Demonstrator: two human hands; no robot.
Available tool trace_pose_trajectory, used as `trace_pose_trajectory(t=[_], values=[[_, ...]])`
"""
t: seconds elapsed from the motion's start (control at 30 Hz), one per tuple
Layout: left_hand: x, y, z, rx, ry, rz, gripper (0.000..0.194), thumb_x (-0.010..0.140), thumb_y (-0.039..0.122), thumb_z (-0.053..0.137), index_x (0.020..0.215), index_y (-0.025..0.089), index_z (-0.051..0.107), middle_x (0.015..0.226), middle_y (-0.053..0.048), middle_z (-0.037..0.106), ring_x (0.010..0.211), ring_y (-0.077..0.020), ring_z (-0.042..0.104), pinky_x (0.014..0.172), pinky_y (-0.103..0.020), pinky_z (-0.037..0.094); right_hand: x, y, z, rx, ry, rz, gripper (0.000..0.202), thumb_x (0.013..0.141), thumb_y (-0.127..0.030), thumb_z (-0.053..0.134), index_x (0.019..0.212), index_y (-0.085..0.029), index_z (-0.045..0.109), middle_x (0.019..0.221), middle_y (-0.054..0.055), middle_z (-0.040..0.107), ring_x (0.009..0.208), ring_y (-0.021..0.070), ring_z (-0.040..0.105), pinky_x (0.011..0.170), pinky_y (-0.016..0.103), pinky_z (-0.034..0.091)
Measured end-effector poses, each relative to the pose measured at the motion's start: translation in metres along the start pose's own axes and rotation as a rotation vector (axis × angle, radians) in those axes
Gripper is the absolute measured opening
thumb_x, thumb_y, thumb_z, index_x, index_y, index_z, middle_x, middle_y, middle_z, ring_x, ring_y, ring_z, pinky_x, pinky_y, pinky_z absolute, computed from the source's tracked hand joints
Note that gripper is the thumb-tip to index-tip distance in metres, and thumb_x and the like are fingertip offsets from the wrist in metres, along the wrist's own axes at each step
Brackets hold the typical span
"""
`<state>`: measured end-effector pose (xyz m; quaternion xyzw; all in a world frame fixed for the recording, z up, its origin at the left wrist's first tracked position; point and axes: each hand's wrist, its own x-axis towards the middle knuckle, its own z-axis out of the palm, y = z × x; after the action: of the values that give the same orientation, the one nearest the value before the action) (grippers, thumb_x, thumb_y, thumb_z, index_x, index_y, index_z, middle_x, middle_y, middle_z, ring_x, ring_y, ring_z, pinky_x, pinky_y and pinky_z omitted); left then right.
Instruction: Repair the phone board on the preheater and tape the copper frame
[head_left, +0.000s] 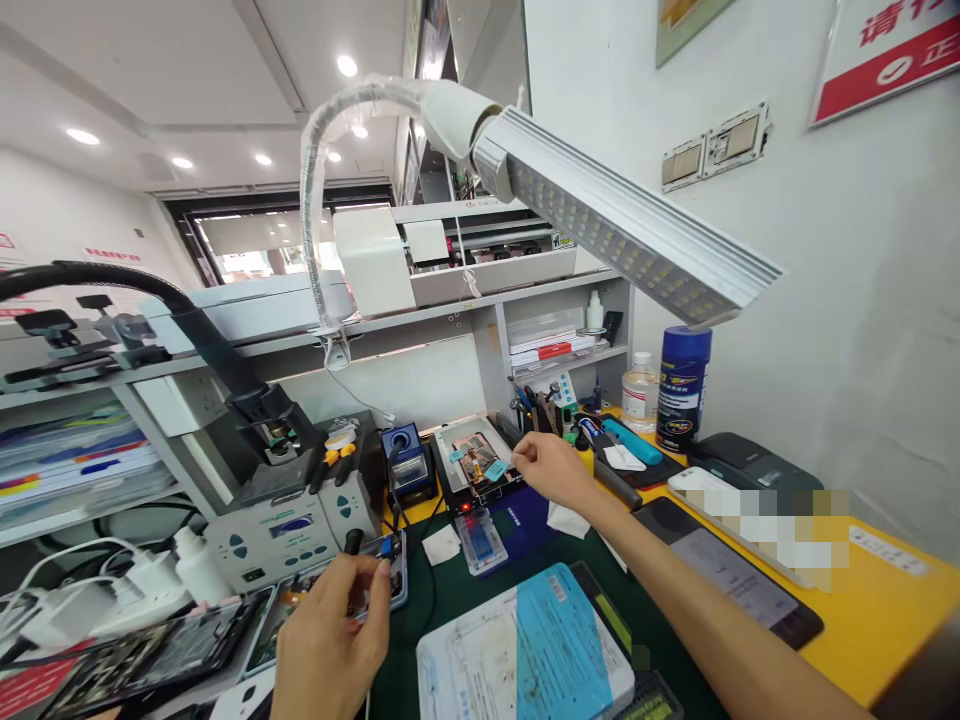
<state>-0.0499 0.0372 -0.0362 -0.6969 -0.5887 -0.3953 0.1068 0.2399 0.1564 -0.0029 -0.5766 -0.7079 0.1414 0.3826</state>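
Note:
My right hand (553, 470) reaches to the right edge of a small metal heating plate (457, 440), its fingers pinched together. Anything between those fingertips is too small to make out. On the plate lies a copper-coloured phone part (474, 458) with light-blue tabs. Lower left, my left hand (334, 635) is closed, thumb and forefinger brought close together. Behind its fingers a dark, rounded handle end (353, 541) shows; whether the hand grips it is hidden. A shallow tray of small parts (399, 580) sits just beyond this hand.
A blue-and-white box (525, 650) lies in front on the green mat. Behind stand a blue soldering station (409, 465) and a grey rework unit (277, 540). Opened devices (187, 640) lie left; phones (735, 570) and a spray can (682, 390) are right. A lamp (615, 210) hangs overhead.

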Motion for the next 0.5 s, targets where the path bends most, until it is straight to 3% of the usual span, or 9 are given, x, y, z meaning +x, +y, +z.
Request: trace_pose_trajectory(t=[0.13,0.27,0.5], values=[[-0.002,0.001,-0.006,-0.023,0.015,0.001,0.021,0.091,0.042,0.051,0.081,0.024,0.057,0.067,0.005,0.063,0.054,-0.0103,0.056,0.052,-0.020,0.043,-0.004,-0.002,0.008,-0.011,-0.118,0.164,0.016,0.082,-0.030,0.062,0.070,-0.018,0.065,0.072,0.008,0.070,0.064,0.0189,0.063,0.051,0.026,0.038],[-0.003,0.009,-0.005,-0.059,0.037,0.037,0.020,0.092,0.039,0.051,0.080,0.024,0.058,0.064,0.005,0.062,0.053,-0.0103,0.056,0.055,-0.021,0.044,-0.002,0.000,0.017,0.207,-0.316,0.422,0.028,0.082,-0.039,0.064,0.067,-0.016,0.063,0.068,0.010,0.071,0.040,0.0126,0.051,0.034,0.024,0.033],[-0.008,0.011,0.001,-0.122,0.023,0.073,0.019,0.093,0.036,0.050,0.081,0.023,0.058,0.066,0.005,0.062,0.055,-0.0100,0.057,0.055,-0.020,0.044,0.001,0.006,0.031,0.599,-0.388,0.667,0.024,0.086,-0.033,0.063,0.078,-0.011,0.062,0.067,0.013,0.072,0.035,0.0086,0.045,0.027,0.019,0.026]])
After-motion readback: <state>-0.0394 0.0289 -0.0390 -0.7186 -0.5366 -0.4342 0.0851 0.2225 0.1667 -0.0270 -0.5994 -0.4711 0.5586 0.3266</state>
